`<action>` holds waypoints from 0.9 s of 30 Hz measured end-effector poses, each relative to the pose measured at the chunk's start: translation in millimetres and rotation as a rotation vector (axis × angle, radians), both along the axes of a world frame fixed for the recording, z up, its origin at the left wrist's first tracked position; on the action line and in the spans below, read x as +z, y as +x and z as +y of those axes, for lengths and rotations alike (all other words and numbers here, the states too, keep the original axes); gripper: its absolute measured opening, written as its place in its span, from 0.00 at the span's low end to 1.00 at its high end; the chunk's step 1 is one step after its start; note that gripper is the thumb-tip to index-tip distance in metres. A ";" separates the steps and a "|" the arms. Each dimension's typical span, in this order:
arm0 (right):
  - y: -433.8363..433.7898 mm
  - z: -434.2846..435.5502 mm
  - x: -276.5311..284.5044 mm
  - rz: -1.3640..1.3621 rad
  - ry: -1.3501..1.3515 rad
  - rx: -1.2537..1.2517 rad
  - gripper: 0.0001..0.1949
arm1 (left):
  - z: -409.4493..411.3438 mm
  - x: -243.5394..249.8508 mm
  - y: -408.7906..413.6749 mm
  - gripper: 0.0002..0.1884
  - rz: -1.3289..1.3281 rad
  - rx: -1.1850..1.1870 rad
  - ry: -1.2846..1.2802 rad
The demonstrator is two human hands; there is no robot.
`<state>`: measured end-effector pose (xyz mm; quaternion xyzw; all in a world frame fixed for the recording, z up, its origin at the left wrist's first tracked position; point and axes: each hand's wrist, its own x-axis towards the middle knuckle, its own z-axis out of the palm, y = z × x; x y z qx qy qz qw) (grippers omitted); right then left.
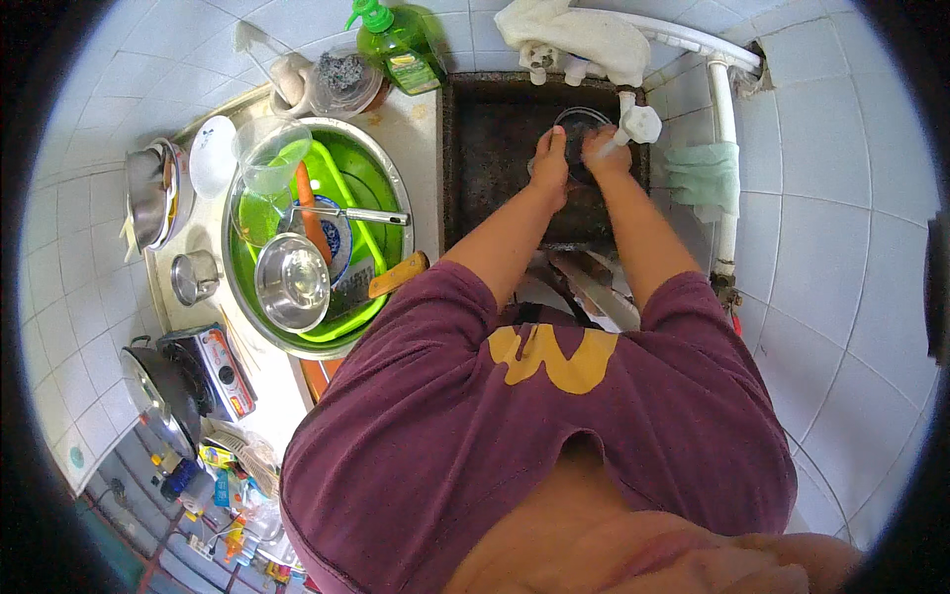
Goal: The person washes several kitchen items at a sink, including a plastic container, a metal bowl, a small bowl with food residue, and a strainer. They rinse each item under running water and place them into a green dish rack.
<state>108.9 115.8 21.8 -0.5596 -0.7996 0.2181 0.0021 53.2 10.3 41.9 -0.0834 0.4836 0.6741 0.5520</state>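
Observation:
Inside the dark sink (490, 160), my left hand (551, 169) grips the side of a clear round bowl (581, 113), its thumb up by the rim. On the bowl's other side is my right hand (607, 154), blurred and partly covered by the white tap (640, 125). Its fingers touch the bowl, but their exact hold is hidden. The bowl is see-through, so its lower outline is hard to make out against the sink.
Left of the sink, a large metal basin (404, 215) holds a green basket (319, 152), a carrot (312, 211), a steel bowl (292, 282) and a wooden-handled cleaver (399, 275). A green pump bottle (404, 56) stands behind. A cloth (701, 174) hangs over the right pipe.

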 end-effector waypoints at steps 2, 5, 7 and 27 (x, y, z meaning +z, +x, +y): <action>-16.4 -10.3 1.9 0.148 -0.054 -0.067 0.18 | 4.4 -8.8 3.8 0.30 -0.021 0.001 0.021; -17.6 -5.7 -17.5 0.462 -0.366 -0.030 0.19 | 5.6 -23.8 -0.5 0.31 -0.059 -0.065 0.090; -14.9 -8.0 -20.1 0.502 -0.489 0.150 0.21 | -3.8 -11.4 -12.7 0.32 -0.107 -0.131 0.105; 22.6 41.2 -21.5 0.166 -0.807 -0.263 0.18 | -1.6 -11.6 -8.3 0.26 0.083 0.160 -0.155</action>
